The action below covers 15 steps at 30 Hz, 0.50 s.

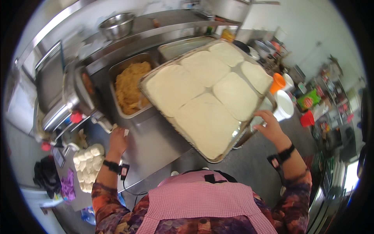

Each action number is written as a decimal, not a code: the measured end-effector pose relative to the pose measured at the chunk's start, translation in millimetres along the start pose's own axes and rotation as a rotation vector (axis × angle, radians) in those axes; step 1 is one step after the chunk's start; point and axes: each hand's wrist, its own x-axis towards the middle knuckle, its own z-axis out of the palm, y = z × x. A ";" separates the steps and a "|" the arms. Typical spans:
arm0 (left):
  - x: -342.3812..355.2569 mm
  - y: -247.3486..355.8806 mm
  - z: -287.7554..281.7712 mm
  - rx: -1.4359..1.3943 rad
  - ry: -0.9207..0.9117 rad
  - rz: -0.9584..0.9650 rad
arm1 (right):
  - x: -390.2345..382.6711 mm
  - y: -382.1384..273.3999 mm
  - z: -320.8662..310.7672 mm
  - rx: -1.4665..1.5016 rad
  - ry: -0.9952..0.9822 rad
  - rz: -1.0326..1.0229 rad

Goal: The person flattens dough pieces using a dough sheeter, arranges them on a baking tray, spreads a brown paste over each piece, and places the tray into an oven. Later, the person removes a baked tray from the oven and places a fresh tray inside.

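A large metal baking tray (208,90) sits tilted across the worktop, bearing several flat pale dough sheets (206,123) laid side by side. By the tray's right edge is my right hand (269,126), its fingers curved and the thumb apart; nothing shows in it. My left hand (118,140) is over the steel worktop, left of the tray, with its fingers curled. A small white bit shows at its fingers, too small to name. Between that hand and the far shelf stands a deep steel pan (134,114) of orange-brown filling (130,85).
A steel machine with red knobs (76,117) stands at the left. Nearer lie pale dough pieces (89,167) in a cluster. A steel bowl (117,26) rests on the back shelf. To the right are a white bucket (284,105) and an orange container (277,83).
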 end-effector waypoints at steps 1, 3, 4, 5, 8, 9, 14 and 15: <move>0.3 13.1 -8.0 -0.067 0.048 0.038 | 5.2 6.6 1.6 -0.052 -0.009 -0.027; 2.0 46.6 -21.6 -0.353 -0.055 -0.009 | 15.6 19.6 3.9 -0.119 -0.032 -0.094; 3.2 64.9 -28.3 -0.509 -0.107 -0.046 | 20.2 25.4 4.4 -0.131 -0.065 -0.097; 6.3 82.5 -35.3 -0.617 -0.242 -0.071 | 25.2 30.3 3.9 -0.141 -0.020 -0.222; 9.4 140.9 -46.0 -0.976 -0.402 -0.049 | 33.5 35.5 1.5 -0.114 -0.117 -0.214; 10.6 159.2 -46.3 -1.027 -0.409 -0.062 | 34.5 33.4 1.2 -0.097 -0.064 -0.314; 23.6 201.0 -41.4 -1.102 -0.198 -0.254 | 23.9 3.6 11.7 -0.051 -0.140 -0.369; 28.1 197.4 -42.7 -1.191 -0.208 -0.208 | 19.7 -0.9 14.1 0.014 -0.168 -0.379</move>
